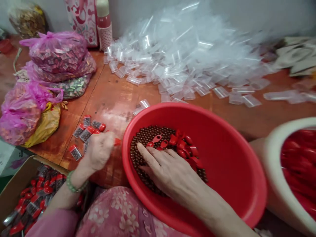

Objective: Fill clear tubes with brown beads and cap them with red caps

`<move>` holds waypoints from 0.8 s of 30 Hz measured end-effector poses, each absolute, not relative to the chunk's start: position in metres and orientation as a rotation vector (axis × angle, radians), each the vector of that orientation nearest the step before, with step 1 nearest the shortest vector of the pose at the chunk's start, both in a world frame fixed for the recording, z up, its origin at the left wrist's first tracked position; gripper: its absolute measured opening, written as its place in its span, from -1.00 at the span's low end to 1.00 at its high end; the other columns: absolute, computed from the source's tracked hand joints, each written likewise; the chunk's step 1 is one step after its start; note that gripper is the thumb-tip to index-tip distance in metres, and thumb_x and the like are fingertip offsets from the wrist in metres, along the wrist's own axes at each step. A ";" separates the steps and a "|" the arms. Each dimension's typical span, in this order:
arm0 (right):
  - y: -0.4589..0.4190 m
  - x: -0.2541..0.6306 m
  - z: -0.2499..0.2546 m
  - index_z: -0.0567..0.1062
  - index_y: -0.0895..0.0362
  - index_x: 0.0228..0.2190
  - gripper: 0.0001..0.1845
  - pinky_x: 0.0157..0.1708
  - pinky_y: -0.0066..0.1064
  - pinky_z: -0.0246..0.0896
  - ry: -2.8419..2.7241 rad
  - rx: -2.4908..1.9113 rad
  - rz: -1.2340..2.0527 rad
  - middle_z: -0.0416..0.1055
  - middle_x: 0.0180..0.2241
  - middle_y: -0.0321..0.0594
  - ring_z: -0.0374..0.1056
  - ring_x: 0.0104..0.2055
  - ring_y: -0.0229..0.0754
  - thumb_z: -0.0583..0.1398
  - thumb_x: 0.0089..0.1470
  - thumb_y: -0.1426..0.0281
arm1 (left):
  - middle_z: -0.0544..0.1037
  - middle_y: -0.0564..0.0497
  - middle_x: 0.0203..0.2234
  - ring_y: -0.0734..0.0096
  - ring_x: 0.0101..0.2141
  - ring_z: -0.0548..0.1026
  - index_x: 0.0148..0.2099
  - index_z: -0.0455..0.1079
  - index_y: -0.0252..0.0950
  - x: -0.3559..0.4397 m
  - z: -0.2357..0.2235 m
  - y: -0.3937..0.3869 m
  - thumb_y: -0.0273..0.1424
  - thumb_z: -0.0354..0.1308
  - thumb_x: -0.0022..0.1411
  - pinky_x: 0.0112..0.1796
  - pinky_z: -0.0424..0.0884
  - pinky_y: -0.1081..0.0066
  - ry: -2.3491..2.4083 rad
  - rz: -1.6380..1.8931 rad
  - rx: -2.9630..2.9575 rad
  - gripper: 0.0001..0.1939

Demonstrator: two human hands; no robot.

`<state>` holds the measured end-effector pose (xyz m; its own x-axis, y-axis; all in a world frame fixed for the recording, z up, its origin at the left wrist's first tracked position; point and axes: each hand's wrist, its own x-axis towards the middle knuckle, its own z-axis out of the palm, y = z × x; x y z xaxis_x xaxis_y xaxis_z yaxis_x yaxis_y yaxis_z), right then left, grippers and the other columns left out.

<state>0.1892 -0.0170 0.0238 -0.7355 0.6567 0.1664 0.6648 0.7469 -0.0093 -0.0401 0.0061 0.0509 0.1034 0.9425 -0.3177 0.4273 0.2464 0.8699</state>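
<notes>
A red plastic basin (222,138) sits in front of me, with small dark brown beads (145,136) on its bottom and several red caps (184,144) among them. My right hand (170,171) lies inside the basin, fingers stretched out flat over the beads beside the caps. My left hand (98,151) hovers left of the basin rim, fingers curled round a small red-capped tube (117,142). Several filled red-capped tubes (86,130) lie on the wooden table (113,95) just beyond that hand.
A big heap of clear empty tubes (187,56) covers the back of the table. Pink plastic bags (56,56) of small items are stacked at the left. A cardboard box (17,184) of filled tubes stands at lower left. A cream basin (274,154) with red pieces is at the right.
</notes>
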 end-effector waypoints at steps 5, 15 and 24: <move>-0.010 0.221 0.014 0.40 0.24 -0.03 -0.68 -0.32 -0.25 0.26 -2.902 -1.475 0.104 0.49 -0.33 -0.09 0.45 -0.35 -0.05 0.11 0.19 0.42 | 0.50 -0.06 -0.49 0.24 -0.38 0.46 -0.34 0.42 -0.28 -0.105 0.034 0.018 -0.20 -0.14 0.32 -0.29 0.29 0.33 2.170 0.326 2.112 -0.61; 0.045 0.218 -0.005 0.45 0.13 -0.01 -0.47 -0.04 -0.23 0.26 -2.914 -1.473 0.329 0.37 0.06 0.02 0.38 0.02 -0.01 0.02 0.03 0.71 | 0.47 -0.23 -0.11 0.15 -0.09 0.42 -0.07 0.39 -0.42 -0.023 0.005 0.132 -0.42 -0.10 0.31 -0.03 0.33 0.21 1.683 0.348 2.432 -0.71; 0.047 0.219 -0.021 0.50 0.15 -0.17 -0.63 -0.02 -0.17 0.23 -2.952 -1.537 0.511 0.36 0.03 0.04 0.34 0.00 0.01 0.03 0.08 0.65 | 0.34 -0.14 0.09 0.19 0.02 0.31 0.03 0.39 -0.20 0.043 -0.041 0.217 -0.30 0.03 0.30 0.01 0.24 0.22 1.022 0.056 2.541 -0.71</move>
